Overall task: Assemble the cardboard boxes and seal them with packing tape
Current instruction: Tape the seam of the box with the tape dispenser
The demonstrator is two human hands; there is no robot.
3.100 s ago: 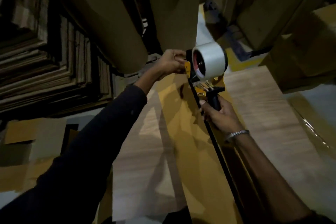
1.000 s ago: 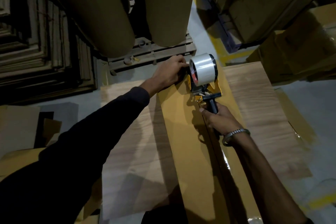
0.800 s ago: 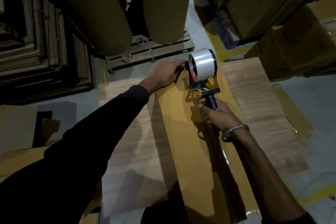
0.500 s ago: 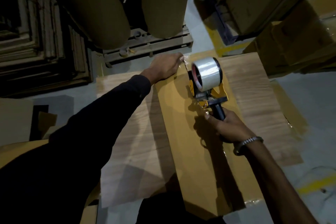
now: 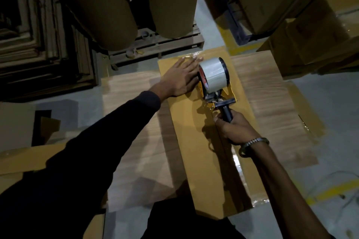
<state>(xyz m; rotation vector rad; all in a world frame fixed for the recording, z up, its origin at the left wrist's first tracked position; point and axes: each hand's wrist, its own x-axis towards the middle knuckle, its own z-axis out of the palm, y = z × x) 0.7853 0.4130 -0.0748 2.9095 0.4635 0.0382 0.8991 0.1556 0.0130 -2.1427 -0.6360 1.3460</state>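
Now the left hand (image 5: 181, 77) lies flat on the far end of the box (image 5: 186, 141), palm down, its fingers (image 5: 191, 64) spread apart and pressed on the brown cardboard, holding nothing. Just past the fingertips, at the box's far edge, a glossy strip of tape (image 5: 194, 56) wraps over the end. Right beside those fingers, on their right, sits the tape gun (image 5: 214, 83), its white roll (image 5: 212, 75) upright in a yellow frame, the frame's lower edge down on the box top.

Nearer the person, the right hand (image 5: 234, 132) holds the gun's black handle (image 5: 226, 113), its fingers closed tight around it; the handle's upper part sticks out beyond the knuckles toward the roll. A metal bracelet (image 5: 252, 142) sits on that wrist. From under the right hand, a shiny run of tape follows the centre seam (image 5: 237, 163) back toward the person, ending in a glossy patch at the box's near edge.

On either side of the hands, the box's 2 pale flaps (image 5: 272, 103) lie spread out flat on the grey floor (image 5: 330, 112). Well beyond the left fingertips, 2 big brown rolls (image 5: 136, 6) stand on a wooden pallet (image 5: 155, 46). Far off to the left of the hands are stacks of flat cardboard (image 5: 38, 44); far to the right, more boxes (image 5: 310, 35). The left arm wears a dark sleeve (image 5: 97, 151); the right forearm is bare.
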